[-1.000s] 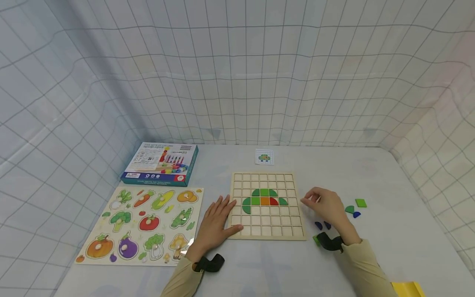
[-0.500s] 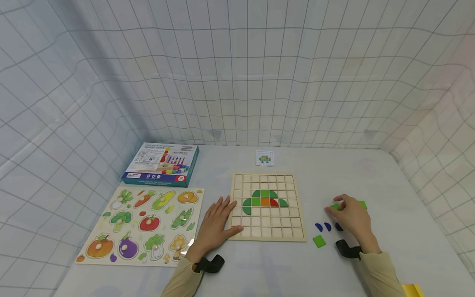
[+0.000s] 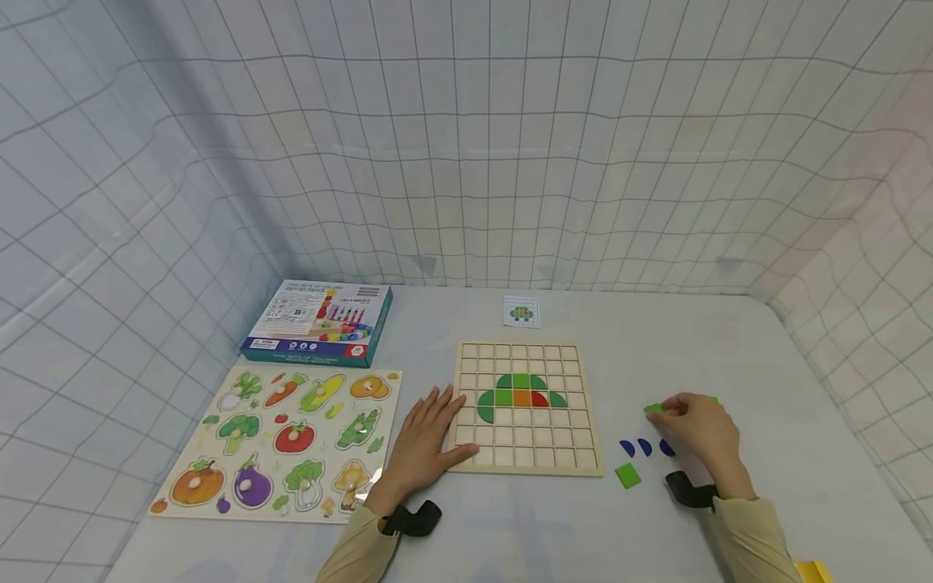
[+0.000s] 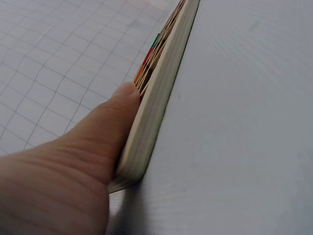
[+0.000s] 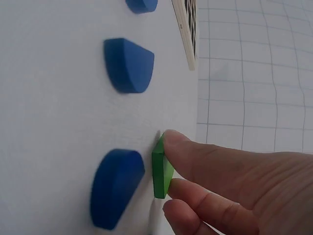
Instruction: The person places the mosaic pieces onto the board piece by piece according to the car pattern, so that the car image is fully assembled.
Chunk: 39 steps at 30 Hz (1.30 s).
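The right hand (image 3: 696,425) pinches a small green piece (image 5: 162,169) between thumb and fingertips, holding it on edge just above the table (image 3: 729,348), to the right of the wooden grid board (image 3: 526,461) and well apart from it. Around that hand lie the loose pieces: three blue half-round pieces (image 3: 627,447) in a short row just beside the wrist, a flat green square (image 3: 627,474) nearer the person, and a sliver of another green piece (image 3: 712,400) showing past the knuckles. The left hand (image 3: 423,441) lies flat with fingers spread, pressing on the board's near-left corner, the thumb along its edge as the left wrist view shows. On the board a partial figure is laid in the middle rows: green pieces forming a rounded top and sides, with an orange square (image 3: 521,397) and a red piece (image 3: 538,397) in the centre row. The rows below it are bare cells. Judging by the small pattern card (image 3: 521,311) lying beyond the board, the picture is roughly half built; the blue and remaining green pieces are yet to go in. Further left sit a vegetable puzzle board (image 3: 280,441) and a teal box (image 3: 317,322).
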Each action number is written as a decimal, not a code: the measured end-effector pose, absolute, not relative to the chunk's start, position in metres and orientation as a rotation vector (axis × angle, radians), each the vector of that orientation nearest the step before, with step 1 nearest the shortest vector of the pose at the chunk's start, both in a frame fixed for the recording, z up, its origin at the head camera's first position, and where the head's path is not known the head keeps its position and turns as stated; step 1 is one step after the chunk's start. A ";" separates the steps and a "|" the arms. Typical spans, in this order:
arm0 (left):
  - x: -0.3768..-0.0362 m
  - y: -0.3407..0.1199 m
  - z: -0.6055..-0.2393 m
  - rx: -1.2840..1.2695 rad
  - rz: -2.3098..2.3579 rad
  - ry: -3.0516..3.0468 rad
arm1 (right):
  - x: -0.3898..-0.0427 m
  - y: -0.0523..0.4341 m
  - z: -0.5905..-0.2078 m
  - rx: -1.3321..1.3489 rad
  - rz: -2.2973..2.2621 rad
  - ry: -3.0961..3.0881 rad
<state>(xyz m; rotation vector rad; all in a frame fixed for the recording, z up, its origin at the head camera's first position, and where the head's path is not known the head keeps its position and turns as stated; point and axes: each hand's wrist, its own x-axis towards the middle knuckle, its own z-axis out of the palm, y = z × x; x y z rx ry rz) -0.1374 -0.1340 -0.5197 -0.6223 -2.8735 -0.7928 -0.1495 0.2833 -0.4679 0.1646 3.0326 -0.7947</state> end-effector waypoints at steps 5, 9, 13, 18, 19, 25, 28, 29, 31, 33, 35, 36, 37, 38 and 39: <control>-0.137 -0.134 -0.519 -0.621 -0.788 -2.868 | -0.153 0.279 -0.468 0.155 -0.806 2.993; -0.137 -0.133 -0.519 -0.624 -0.788 -2.865 | -0.155 0.275 -0.469 0.153 -0.798 2.968; -0.137 -0.133 -0.520 -0.626 -0.792 -2.868 | -0.155 0.273 -0.469 0.141 -0.810 2.979; -0.137 -0.134 -0.519 -0.621 -0.795 -2.875 | -0.153 0.269 -0.471 0.100 -0.857 3.027; -0.137 -0.134 -0.519 -0.621 -0.797 -2.873 | -0.153 0.268 -0.472 0.087 -0.868 3.042; -0.137 -0.133 -0.519 -0.629 -0.798 -2.853 | -0.150 0.257 -0.474 0.011 -0.972 3.114; -0.137 -0.133 -0.519 -0.630 -0.795 -2.846 | -0.151 0.247 -0.476 -0.053 -1.063 3.125; -0.137 -0.133 -0.519 -0.630 -0.795 -2.846 | -0.151 0.243 -0.476 -0.082 -1.087 3.129; -0.136 -0.134 -0.519 -0.627 -0.792 -2.852 | -0.152 0.233 -0.475 -0.147 -1.138 3.125; -0.136 -0.134 -0.519 -0.622 -0.789 -2.862 | -0.153 0.222 -0.474 -0.208 -1.188 3.102; -0.136 -0.134 -0.519 -0.621 -0.787 -2.868 | -0.154 0.210 -0.473 -0.265 -1.240 3.066; -0.137 -0.134 -0.520 -0.622 -0.787 -2.867 | -0.155 0.204 -0.473 -0.291 -1.266 3.038; -0.137 -0.134 -0.520 -0.622 -0.785 -2.867 | -0.156 0.199 -0.472 -0.315 -1.289 3.009; -0.137 -0.134 -0.520 -0.627 -0.785 -2.860 | -0.156 0.193 -0.472 -0.346 -1.309 2.985; -0.137 -0.134 -0.520 -0.629 -0.785 -2.857 | -0.157 0.187 -0.471 -0.372 -1.321 2.959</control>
